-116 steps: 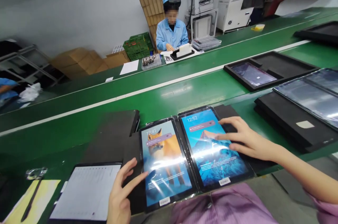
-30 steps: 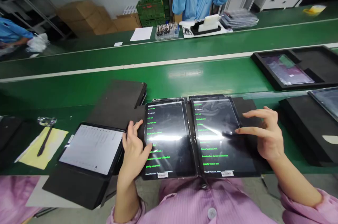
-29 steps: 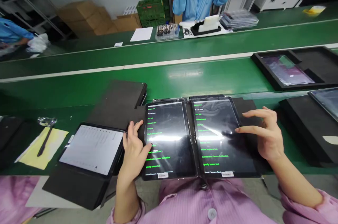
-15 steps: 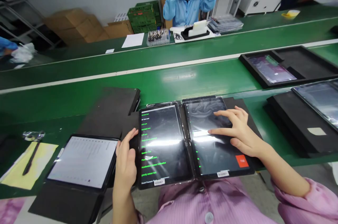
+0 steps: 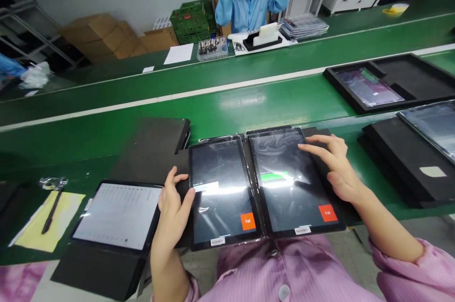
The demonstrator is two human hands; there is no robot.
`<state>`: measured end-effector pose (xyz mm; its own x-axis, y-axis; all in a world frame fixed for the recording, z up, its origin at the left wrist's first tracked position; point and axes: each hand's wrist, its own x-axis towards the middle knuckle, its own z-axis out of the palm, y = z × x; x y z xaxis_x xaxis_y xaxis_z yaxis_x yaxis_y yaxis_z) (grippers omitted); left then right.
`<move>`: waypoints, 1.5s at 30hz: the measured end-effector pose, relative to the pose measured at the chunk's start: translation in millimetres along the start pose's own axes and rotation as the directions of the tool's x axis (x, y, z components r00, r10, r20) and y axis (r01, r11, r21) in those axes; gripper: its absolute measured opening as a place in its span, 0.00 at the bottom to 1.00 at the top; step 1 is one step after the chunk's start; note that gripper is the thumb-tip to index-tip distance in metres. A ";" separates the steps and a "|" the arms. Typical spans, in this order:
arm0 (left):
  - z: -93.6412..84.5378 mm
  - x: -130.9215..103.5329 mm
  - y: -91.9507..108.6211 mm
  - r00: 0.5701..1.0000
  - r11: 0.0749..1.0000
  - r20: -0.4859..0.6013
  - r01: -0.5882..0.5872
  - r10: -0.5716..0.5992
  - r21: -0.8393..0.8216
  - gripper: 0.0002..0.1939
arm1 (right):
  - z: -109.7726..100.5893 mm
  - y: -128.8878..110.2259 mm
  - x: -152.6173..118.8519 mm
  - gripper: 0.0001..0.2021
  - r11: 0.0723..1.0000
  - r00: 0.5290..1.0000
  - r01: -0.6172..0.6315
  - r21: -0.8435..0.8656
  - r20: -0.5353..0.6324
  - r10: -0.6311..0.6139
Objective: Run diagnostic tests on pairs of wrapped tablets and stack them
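Observation:
Two tablets lie side by side before me on black foam. The left tablet has a mostly dark screen with a pale bar and an orange-red "Fail" box. On the right tablet there is a green bar and a red "Fail" box. My left hand is at the left tablet's left edge, fingers apart, the thumb at the rim. Over the right tablet's upper right edge is my right hand, its fingers stretched out and holding nothing. A third tablet with a white screen lies to the left.
A pen rests on yellow paper at the left. Black foam trays with tablets stand at the right. Across the green conveyor, a person in blue sits behind a clear parts box.
The left tablet's green list has given way to a pale bar and a "Fail" box. A green bar has appeared on the right tablet. My right hand has moved right, towards the edge.

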<state>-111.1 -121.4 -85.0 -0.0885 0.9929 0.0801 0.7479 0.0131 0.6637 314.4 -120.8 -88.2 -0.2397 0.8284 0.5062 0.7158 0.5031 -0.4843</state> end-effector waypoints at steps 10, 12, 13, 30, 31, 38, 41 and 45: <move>-17.8 18.0 17.4 0.983 0.974 0.182 -0.015 -0.027 0.225 0.38 | 0.5 12.7 -6.6 0.41 0.999 0.999 0.011 0.050 -0.047 -0.008; -21.7 20.8 14.1 0.972 0.948 0.234 -0.074 -0.001 0.310 0.40 | -1.6 17.0 -7.1 0.42 0.998 0.999 0.020 0.068 -0.047 -0.016; -25.7 23.7 12.2 0.961 0.938 0.275 -0.102 0.008 0.331 0.40 | -3.3 20.3 -5.8 0.43 0.996 0.999 0.021 0.081 -0.037 -0.018; 54.3 84.8 119.6 0.609 0.440 0.579 -0.793 0.542 0.422 0.40 | 40.6 74.5 63.0 0.43 0.979 0.998 -0.056 0.197 0.052 0.046; 53.1 83.1 118.9 0.585 0.409 0.586 -0.811 0.561 0.418 0.41 | 39.3 73.6 63.0 0.43 0.969 0.998 -0.049 0.242 0.055 0.037; 26.8 90.9 110.4 0.651 0.532 0.458 -0.759 0.606 0.376 0.33 | 42.6 75.7 67.2 0.45 0.942 0.993 -0.112 0.316 -0.003 0.119; 26.6 93.3 104.9 0.644 0.565 0.478 -0.761 0.597 0.320 0.35 | 44.7 74.7 67.6 0.42 0.960 0.990 -0.143 0.242 0.028 0.140; 22.2 91.5 104.1 0.577 0.617 0.581 -0.771 0.574 0.157 0.35 | 39.4 72.0 69.7 0.42 0.932 0.993 -0.115 0.345 0.059 0.101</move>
<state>-26.7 -26.6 -25.1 0.7605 0.6493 -0.0050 0.6326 -0.7392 0.2310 323.3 -17.0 -116.0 -0.2044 0.8881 0.4116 0.4683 0.4580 -0.7556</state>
